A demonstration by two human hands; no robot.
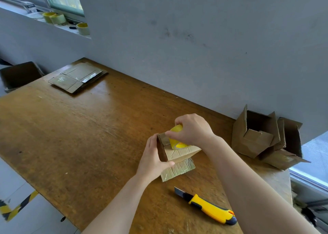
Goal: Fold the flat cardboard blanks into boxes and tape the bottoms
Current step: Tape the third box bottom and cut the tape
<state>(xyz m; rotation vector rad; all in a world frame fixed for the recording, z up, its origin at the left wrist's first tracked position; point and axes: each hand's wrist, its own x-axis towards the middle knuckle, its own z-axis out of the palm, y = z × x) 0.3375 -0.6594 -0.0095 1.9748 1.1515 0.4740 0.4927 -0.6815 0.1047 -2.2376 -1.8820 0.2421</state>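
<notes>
My left hand (152,161) clasps the box (179,154) at its left end, fingers up the far side and thumb along the near lower edge, so the grip is closed on the cardboard. The box sits on the table (79,136), near the right of the near edge, its taped bottom face turned up; one flap (177,170), shiny with tape, lies flat on the wood below it.

My right hand (192,130) curls over a yellow tape roll (176,141), fingers wrapped round its top, and presses the roll down against the upper face of the box, close to the left corner. The roll touches the cardboard; whether a strip runs from it I cannot tell.

A yellow knife (207,207) lies on the table near me, blade out and pointing left, apart from the box. Folded boxes (262,138) stand open at the right end of the table against the wall. A stack of flat blanks (78,79) rests at the far left corner. Spare rolls (60,19) sit on the window ledge.
</notes>
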